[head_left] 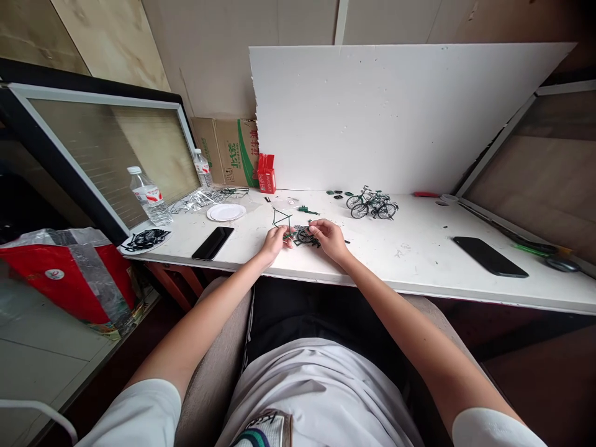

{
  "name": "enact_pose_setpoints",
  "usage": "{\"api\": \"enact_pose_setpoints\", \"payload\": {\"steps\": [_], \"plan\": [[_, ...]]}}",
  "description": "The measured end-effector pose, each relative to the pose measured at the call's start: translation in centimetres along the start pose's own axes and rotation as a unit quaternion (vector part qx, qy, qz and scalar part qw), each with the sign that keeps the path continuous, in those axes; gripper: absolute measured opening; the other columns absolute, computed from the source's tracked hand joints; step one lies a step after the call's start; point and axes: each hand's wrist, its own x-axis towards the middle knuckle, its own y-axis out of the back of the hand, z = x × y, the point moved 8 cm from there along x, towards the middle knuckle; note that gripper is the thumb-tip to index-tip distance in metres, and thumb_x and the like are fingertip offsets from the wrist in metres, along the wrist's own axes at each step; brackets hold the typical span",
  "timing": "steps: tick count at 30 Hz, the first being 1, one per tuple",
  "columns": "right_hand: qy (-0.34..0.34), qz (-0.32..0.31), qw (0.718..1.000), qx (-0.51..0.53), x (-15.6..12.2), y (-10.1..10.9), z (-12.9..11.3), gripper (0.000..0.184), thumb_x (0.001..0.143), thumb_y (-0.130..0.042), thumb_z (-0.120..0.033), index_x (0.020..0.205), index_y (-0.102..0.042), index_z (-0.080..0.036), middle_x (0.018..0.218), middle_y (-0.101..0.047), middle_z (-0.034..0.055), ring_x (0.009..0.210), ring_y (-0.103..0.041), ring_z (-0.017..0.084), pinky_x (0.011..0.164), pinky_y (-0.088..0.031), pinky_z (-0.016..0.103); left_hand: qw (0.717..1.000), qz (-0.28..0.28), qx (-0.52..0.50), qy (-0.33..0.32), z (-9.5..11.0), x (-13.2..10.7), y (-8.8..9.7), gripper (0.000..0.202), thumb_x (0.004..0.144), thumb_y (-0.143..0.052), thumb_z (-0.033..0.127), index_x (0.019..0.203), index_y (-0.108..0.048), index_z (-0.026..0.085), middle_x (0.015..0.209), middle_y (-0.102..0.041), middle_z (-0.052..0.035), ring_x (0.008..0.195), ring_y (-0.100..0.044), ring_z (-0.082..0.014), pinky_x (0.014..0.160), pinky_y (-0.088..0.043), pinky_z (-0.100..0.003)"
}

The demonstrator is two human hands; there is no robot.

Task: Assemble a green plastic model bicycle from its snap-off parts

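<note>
My left hand (275, 241) and my right hand (329, 239) meet at the near middle of the white table (419, 254). Both pinch a small, part-built green model bicycle (303, 235) that lies between them on the table. A green triangular frame piece (281, 218) stands just behind my left hand. A small green part (308, 211) lies a little farther back. Finished green model bicycles (372, 203) stand behind and to the right of my right hand.
A black phone (213, 243) lies left of my hands, another phone (490, 256) far right. A white plate (226, 212), two water bottles (149, 196), a plate of black parts (145, 239), clear wrappers, a red box (267, 173) and a carton sit at the left back. White foam board (395, 112) stands behind.
</note>
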Motion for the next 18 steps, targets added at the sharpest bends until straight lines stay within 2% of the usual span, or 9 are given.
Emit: {"api": "enact_pose_setpoints", "payload": {"steps": [3, 6, 8, 11, 13, 18], "plan": [[-0.028, 0.005, 0.999, 0.040, 0.3, 0.2, 0.9, 0.040, 0.087, -0.075, -0.061, 0.096, -0.070, -0.023, 0.093, -0.076, 0.0077, 0.089, -0.072, 0.026, 0.086, -0.059, 0.043, 1.000, -0.004, 0.008, -0.001, 0.0, 0.0, -0.1, 0.025, 0.095, -0.070, 0.037, 0.095, -0.068, 0.012, 0.081, -0.068, -0.0043, 0.050, -0.056, -0.0080, 0.053, -0.053, -0.024], [-0.010, 0.010, 1.000, 0.006, 0.3, 0.3, 0.5, 0.039, 0.088, -0.074, -0.061, 0.093, -0.071, -0.022, 0.095, -0.075, 0.0076, 0.090, -0.070, 0.025, 0.088, -0.058, 0.041, 1.000, -0.019, 0.018, 0.012, 0.0, -0.1, -0.4, 0.023, 0.094, -0.072, 0.033, 0.098, -0.068, 0.012, 0.087, -0.074, -0.0079, 0.049, -0.057, -0.0074, 0.054, -0.053, -0.023], [0.004, 0.021, 1.000, -0.015, 0.2, 0.5, 0.1, 0.039, 0.092, -0.070, -0.060, 0.098, -0.072, -0.021, 0.098, -0.074, 0.0076, 0.089, -0.068, 0.023, 0.088, -0.057, 0.040, 0.999, -0.029, 0.023, 0.018, 0.1, -0.3, -0.5, 0.021, 0.094, -0.071, 0.031, 0.100, -0.068, 0.011, 0.094, -0.077, -0.0111, 0.048, -0.058, -0.0066, 0.054, -0.053, -0.023], [0.006, 0.045, 0.998, -0.044, 0.0, 0.9, -0.3, 0.044, 0.102, -0.054, -0.058, 0.121, -0.070, -0.022, 0.101, -0.070, 0.0081, 0.086, -0.064, 0.022, 0.084, -0.057, 0.039, 0.999, -0.044, 0.028, 0.017, 0.3, -0.5, -0.8, 0.019, 0.093, -0.070, 0.027, 0.103, -0.068, 0.011, 0.099, -0.079, -0.0132, 0.049, -0.058, -0.0059, 0.055, -0.052, -0.022], [0.011, 0.053, 0.996, -0.076, -0.1, 1.1, -0.4, 0.046, 0.106, -0.045, -0.056, 0.130, -0.068, -0.024, 0.104, -0.067, 0.0090, 0.086, -0.062, 0.023, 0.085, -0.057, 0.041, 0.998, -0.051, 0.030, 0.015, 0.4, -0.5, -0.9, 0.019, 0.093, -0.070, 0.025, 0.105, -0.069, 0.011, 0.100, -0.080, -0.0136, 0.050, -0.058, -0.0060, 0.055, -0.052, -0.022], [0.025, 0.044, 0.994, -0.099, 0.0, 1.0, -0.2, 0.043, 0.108, -0.040, -0.052, 0.119, -0.070, -0.023, 0.116, -0.064, 0.0119, 0.085, -0.062, 0.021, 0.086, -0.057, 0.042, 0.998, -0.064, 0.027, 0.010, 0.5, -0.6, -1.1, 0.021, 0.093, -0.073, 0.025, 0.107, -0.069, 0.010, 0.099, -0.080, -0.0136, 0.051, -0.059, -0.0064, 0.057, -0.052, -0.022]]}}
